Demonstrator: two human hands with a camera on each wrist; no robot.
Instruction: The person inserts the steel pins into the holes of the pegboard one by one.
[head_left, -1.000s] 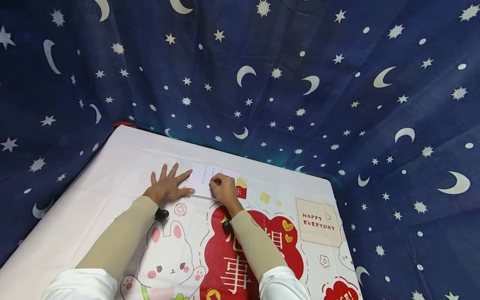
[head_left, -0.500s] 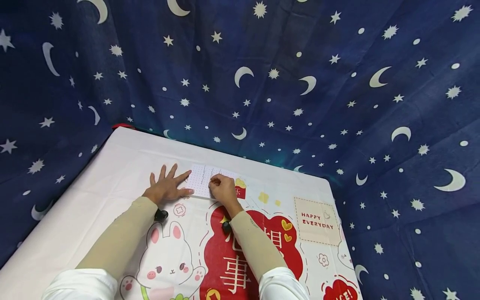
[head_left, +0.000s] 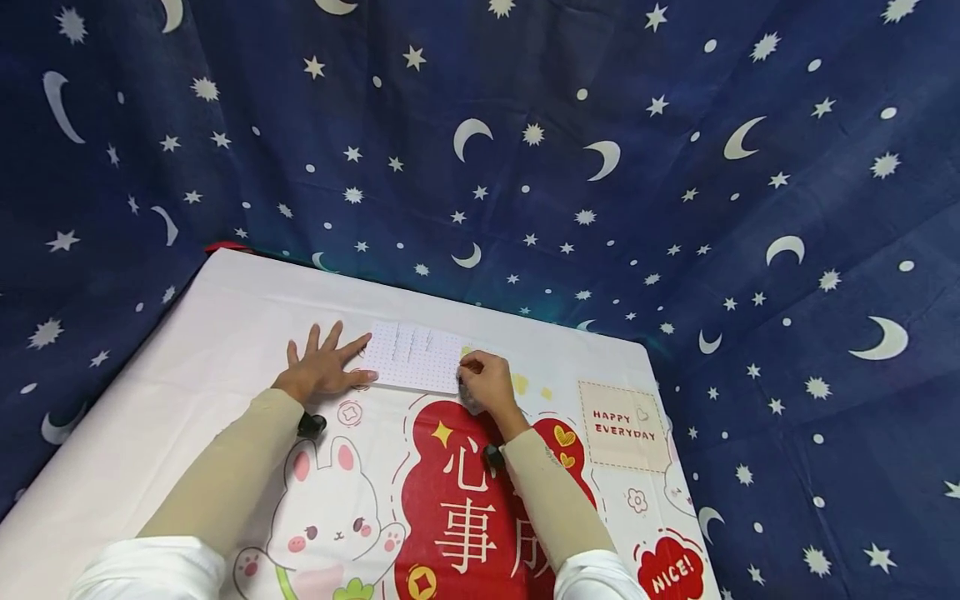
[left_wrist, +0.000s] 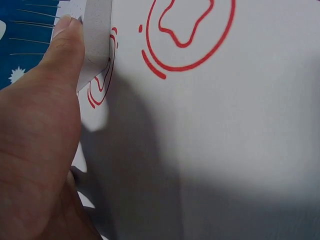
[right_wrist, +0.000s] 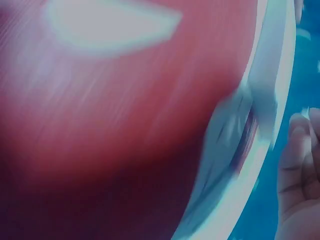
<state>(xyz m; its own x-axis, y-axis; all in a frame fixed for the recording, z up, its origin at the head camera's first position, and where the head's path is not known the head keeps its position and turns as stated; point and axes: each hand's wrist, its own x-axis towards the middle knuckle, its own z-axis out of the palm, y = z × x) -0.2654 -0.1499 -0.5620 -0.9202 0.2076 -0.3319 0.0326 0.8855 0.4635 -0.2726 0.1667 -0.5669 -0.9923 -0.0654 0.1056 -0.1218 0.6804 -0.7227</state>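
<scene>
A white board [head_left: 427, 371] with a grid of dots lies on the table, and thin needles [head_left: 412, 343] stand up from it in rows. My left hand [head_left: 322, 367] is spread at its left end, thumb and index finger touching it. The left wrist view shows that thumb [left_wrist: 62, 50] straight against the board's side [left_wrist: 96, 45], with several needles [left_wrist: 32, 24] beyond. At the board's right end, my right hand [head_left: 487, 385] has its fingers bent together over a clear plastic piece [head_left: 471, 398]. I cannot tell whether those fingers hold anything.
A printed cloth [head_left: 262, 325] covers the table, with a rabbit, red shapes and lettering. A dark blue curtain [head_left: 525, 208] with moons and stars hangs behind and at the sides. Small black wrist cameras [head_left: 311, 426] sit on both wrists.
My right hand has moved right, from over the middle of the board to its right end, uncovering more of the dotted surface. My left hand keeps its place on the board. The head view has shifted slightly.
</scene>
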